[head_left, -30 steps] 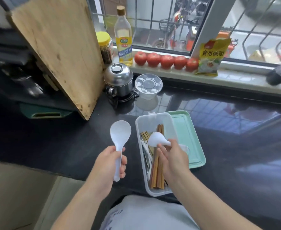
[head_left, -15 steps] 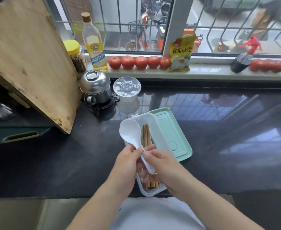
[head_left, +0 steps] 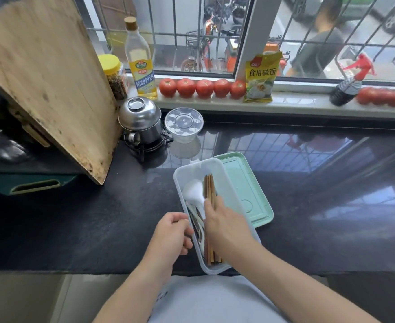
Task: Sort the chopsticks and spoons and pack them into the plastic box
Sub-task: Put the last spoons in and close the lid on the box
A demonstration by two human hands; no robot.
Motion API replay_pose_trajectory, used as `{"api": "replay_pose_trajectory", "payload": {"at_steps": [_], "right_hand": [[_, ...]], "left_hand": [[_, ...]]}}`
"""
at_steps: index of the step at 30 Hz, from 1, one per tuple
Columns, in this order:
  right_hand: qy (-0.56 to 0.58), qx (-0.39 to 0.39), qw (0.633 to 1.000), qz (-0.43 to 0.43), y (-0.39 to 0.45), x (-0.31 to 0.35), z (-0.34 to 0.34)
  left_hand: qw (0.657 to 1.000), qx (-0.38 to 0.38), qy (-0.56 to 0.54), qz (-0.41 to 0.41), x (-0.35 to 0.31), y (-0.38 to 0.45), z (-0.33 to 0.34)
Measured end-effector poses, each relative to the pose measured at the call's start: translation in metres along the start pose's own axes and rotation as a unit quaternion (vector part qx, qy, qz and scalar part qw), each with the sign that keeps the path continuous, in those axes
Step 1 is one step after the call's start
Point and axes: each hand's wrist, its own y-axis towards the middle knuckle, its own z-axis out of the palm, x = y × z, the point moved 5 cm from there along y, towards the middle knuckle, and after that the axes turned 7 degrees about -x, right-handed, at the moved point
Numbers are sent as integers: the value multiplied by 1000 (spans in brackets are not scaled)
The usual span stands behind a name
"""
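Note:
A clear plastic box (head_left: 218, 164) lies on the black counter, its front end past the counter edge. Brown chopsticks (head_left: 209, 185) lie lengthwise in its middle, with darker cutlery along its left wall. A white spoon (head_left: 193, 193) lies in the left half, bowl toward the far end. My right hand (head_left: 224, 226) reaches palm down into the box over the chopsticks and holds the spoon's handle, which it hides. My left hand (head_left: 171, 234) is just outside the box's left wall, its loosely curled fingers holding nothing.
A mint green lid (head_left: 246, 191) lies against the box's right side. Behind stand a steel pot (head_left: 141, 123) and a clear round container (head_left: 183, 124). A leaning wooden board (head_left: 45, 73) is at the left. Bottles, tomatoes (head_left: 203, 87) and a yellow packet line the sill.
The large white spoon went from my left hand to both hands and now lies in the box under my right hand. My left hand let go and drew back beside the box.

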Motion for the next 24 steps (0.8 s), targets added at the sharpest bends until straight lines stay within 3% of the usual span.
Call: {"api": "replay_pose_trajectory", "payload": {"at_steps": [2, 4, 7, 9, 12, 16, 19, 22, 24], "right_hand": [[44, 0, 999, -14, -7, -1, -1], [124, -53, 991, 18, -18, -20, -17], [217, -162, 948, 168, -22, -86, -29], [237, -145, 919, 279, -16, -139, -7], [179, -31, 914, 362, -6, -191, 41], [162, 18, 906, 391, 5, -207, 77], [161, 2, 914, 372, 15, -206, 85], [192, -12, 896, 400, 14, -214, 79], [240, -75, 879, 406, 13, -222, 54]], "left_hand": [[1000, 1, 20, 6, -1, -1, 1], [999, 1, 31, 9, -1, -1, 0], [999, -3, 43, 10, 1, -1, -1], [999, -5, 45, 13, 2, -1, 2], [999, -13, 49, 19, 0, -2, 7], [998, -37, 50, 25, -7, -3, 11], [997, -51, 47, 33, -13, -5, 13], [996, -58, 52, 34, -13, -8, 15], [997, -59, 47, 37, -13, -12, 16]]}}
